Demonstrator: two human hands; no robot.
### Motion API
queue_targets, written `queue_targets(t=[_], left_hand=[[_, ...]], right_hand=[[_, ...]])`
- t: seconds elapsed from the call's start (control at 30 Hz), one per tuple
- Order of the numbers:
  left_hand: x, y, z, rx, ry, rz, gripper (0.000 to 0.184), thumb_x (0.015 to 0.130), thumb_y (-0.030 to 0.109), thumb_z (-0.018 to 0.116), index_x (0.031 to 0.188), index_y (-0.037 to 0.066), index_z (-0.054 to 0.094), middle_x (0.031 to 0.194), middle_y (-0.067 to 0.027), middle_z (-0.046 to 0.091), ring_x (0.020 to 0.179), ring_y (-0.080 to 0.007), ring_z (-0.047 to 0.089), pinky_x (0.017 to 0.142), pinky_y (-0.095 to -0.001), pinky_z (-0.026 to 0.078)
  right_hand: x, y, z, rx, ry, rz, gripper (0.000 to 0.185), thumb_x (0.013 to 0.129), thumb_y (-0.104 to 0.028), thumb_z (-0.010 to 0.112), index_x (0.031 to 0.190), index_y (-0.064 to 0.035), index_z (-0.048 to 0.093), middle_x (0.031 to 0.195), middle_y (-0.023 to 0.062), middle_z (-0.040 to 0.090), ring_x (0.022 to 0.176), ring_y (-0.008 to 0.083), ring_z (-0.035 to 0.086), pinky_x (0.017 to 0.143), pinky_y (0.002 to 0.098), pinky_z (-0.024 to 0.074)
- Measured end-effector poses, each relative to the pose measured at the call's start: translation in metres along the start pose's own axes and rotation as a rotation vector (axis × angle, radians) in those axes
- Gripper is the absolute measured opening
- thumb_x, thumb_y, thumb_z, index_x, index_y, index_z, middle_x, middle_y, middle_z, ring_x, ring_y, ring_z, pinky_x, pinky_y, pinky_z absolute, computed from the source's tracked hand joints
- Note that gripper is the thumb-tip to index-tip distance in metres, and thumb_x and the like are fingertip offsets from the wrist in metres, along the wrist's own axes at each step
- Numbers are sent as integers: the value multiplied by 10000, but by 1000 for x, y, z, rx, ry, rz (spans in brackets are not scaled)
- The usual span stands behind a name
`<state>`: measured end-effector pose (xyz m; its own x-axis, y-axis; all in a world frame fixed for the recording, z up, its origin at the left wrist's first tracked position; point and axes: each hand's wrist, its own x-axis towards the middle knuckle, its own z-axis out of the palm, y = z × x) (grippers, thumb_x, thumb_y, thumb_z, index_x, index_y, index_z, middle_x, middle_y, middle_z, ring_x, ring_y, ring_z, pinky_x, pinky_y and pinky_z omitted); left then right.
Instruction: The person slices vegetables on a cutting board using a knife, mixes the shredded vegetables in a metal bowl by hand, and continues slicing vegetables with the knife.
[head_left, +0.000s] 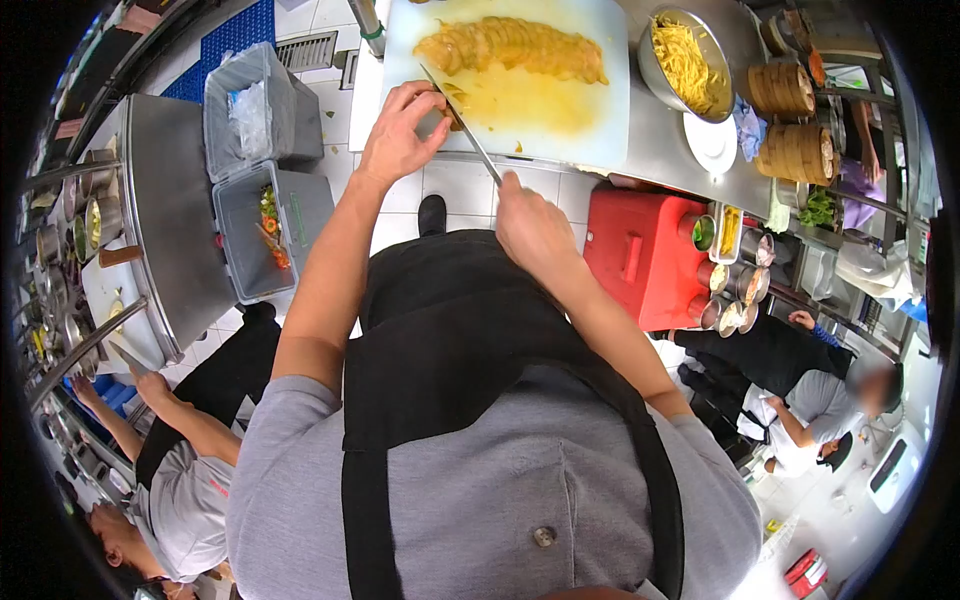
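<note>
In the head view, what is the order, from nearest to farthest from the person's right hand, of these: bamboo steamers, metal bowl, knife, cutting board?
From the right hand:
1. Knife: held in it.
2. Cutting board: just ahead of it.
3. Metal bowl: ahead and to the right, beside the board.
4. Bamboo steamers: farther right, past the bowl.

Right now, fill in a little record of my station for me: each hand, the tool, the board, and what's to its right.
Left hand: fingers curled beside the blade; what lies under them is partly hidden
Right hand: holding the knife
Tool: knife, tip pointing away from you
Board: white cutting board with sliced food in an overlapping row
Right of board: metal bowl of yellow strips; white plate
</note>
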<state>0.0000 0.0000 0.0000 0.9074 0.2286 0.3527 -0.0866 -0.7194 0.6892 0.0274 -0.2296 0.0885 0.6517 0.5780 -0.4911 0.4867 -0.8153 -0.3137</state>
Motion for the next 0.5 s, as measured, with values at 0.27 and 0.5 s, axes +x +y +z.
queue_targets(t=[0.27, 0.5], left_hand=[[-5, 2, -1, 28, 37, -16, 254, 846, 140, 785, 1072, 99, 675, 1247, -111, 609, 1189, -337, 583, 1018, -422, 507], [-15, 1, -10, 39, 17, -42, 288, 836, 102, 786, 1071, 76, 621, 1240, -129, 598, 1219, -372, 558, 1036, -437, 487]], right_hand=[[-4, 17, 29, -2, 130, -108, 260, 936, -70, 549, 1165, 50, 524, 897, 300, 707, 803, 469, 734, 720, 545, 600], [-43, 25, 5, -142, 232, 85, 235, 965, -130, 582, 1140, 6, 502, 950, 241, 676, 787, 428, 739, 684, 516, 611]])
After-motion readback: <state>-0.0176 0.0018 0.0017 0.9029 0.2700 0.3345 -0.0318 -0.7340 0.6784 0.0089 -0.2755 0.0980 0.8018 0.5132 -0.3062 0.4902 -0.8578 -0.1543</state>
